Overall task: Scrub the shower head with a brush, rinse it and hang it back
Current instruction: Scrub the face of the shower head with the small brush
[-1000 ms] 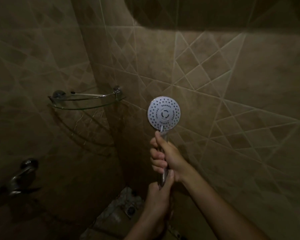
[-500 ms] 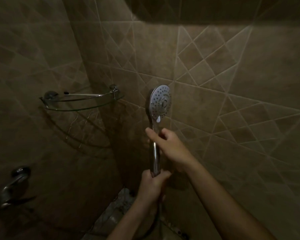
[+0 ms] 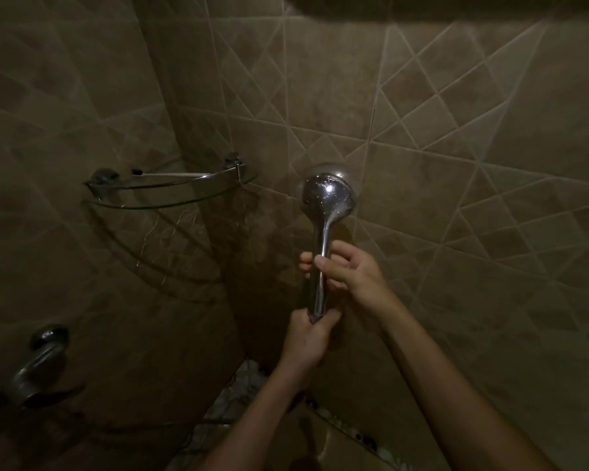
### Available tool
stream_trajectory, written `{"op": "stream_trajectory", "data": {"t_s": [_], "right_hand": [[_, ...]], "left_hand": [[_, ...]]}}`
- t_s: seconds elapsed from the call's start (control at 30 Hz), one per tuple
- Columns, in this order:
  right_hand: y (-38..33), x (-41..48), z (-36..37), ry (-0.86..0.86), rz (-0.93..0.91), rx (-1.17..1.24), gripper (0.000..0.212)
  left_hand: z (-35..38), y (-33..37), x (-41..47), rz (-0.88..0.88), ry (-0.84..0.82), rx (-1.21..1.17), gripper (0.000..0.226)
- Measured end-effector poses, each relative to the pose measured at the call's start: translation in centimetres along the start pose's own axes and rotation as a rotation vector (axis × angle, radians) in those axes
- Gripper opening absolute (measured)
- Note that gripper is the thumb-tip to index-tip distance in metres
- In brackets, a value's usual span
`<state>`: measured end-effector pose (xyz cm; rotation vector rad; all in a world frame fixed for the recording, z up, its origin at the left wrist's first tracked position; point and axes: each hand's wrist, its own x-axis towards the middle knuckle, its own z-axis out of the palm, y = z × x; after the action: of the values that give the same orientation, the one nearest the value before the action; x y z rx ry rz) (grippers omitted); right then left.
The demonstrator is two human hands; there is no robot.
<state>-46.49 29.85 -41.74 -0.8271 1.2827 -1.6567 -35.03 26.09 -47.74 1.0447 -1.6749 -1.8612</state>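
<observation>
A chrome shower head stands upright in front of the tiled wall, its shiny rounded back turned to me and its nozzle face hidden. My right hand grips the upper part of its handle, thumb across the front. My left hand grips the bottom end of the handle, where the hose joins; the hose itself is hidden behind my arm. No brush is in sight.
A glass corner shelf with a chrome rail is fixed at the left, with a dark small item on it. A chrome tap sticks out of the left wall low down. Brown patterned tiles surround me; the floor corner shows below.
The shower head has been turned about its handle: its white nozzle face pointed at me, then sideways, and now faces the wall. Both hands kept hold of the handle.
</observation>
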Motion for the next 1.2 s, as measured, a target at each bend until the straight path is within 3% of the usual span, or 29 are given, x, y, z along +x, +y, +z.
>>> {"op": "stream_trajectory", "data": {"t_s": [0.1, 0.23, 0.3, 0.47, 0.67, 1.0, 1.13, 1.2], "right_hand": [[0.2, 0.1, 0.3, 0.072, -0.106, -0.27, 0.019], [0.0, 0.5, 0.3, 0.195, -0.133, -0.337, 0.04], [-0.2, 0.5, 0.0, 0.19, -0.106, -0.313, 0.044], [-0.3, 0.3, -0.5, 0.077, -0.087, -0.303, 0.031], [-0.3, 0.5, 0.5, 0.129, -0.154, -0.561, 0.041], [-0.5, 1.1, -0.1, 0.065, -0.082, -0.411, 0.04], [-1.4, 0.8, 0.0, 0.018, -0.129, -0.428, 0.036], [-1.9, 0.6, 0.2, 0.055, -0.176, -0.489, 0.042]], "left_hand": [[0.5, 0.2, -0.1, -0.06, 0.02, -0.032, 0.019], [0.7, 0.4, -0.2, -0.071, 0.032, -0.082, 0.02], [0.7, 0.5, -0.3, -0.073, -0.01, -0.084, 0.017], [1.2, 0.7, -0.2, -0.073, -0.041, -0.067, 0.027], [1.4, 0.6, 0.5, -0.124, 0.056, -0.092, 0.017], [1.3, 2.0, 0.6, -0.119, 0.022, -0.076, 0.014], [1.6, 2.8, 0.8, -0.159, 0.054, -0.07, 0.036], [1.6, 3.3, 1.0, -0.17, 0.059, -0.072, 0.028]]}}
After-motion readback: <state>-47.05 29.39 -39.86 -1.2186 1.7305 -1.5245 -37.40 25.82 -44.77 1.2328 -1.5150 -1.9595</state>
